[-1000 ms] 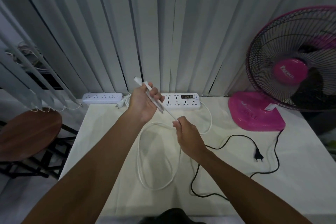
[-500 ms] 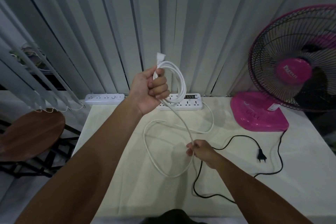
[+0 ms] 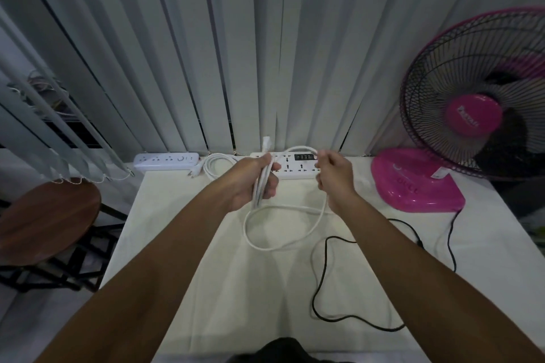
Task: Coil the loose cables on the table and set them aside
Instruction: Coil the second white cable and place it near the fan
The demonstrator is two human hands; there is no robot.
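1. Cut off or hidden: your right forearm crosses the black cable (image 3: 314, 289), which lies in front of and to the right of the power strip (image 3: 298, 168), and covers its plug end. The frame edge crops the pink fan (image 3: 473, 115), right of the strip. The strip's display is too blurred to read.
2. You cannot count the strands inside your left fist.
3. Your left hand (image 3: 253, 183) hovers over the strip's left end, fingers curled round a bundle of white cable (image 3: 267, 248). The plug (image 3: 266, 143) pokes up out of the fist.
4. Your right hand (image 3: 336, 177) is over the strip's right end, thumb and fingertips pinching the same cable. An arc spans between the hands.
5. The slack loop droops onto the table (image 3: 236, 289), just in front of the strip.
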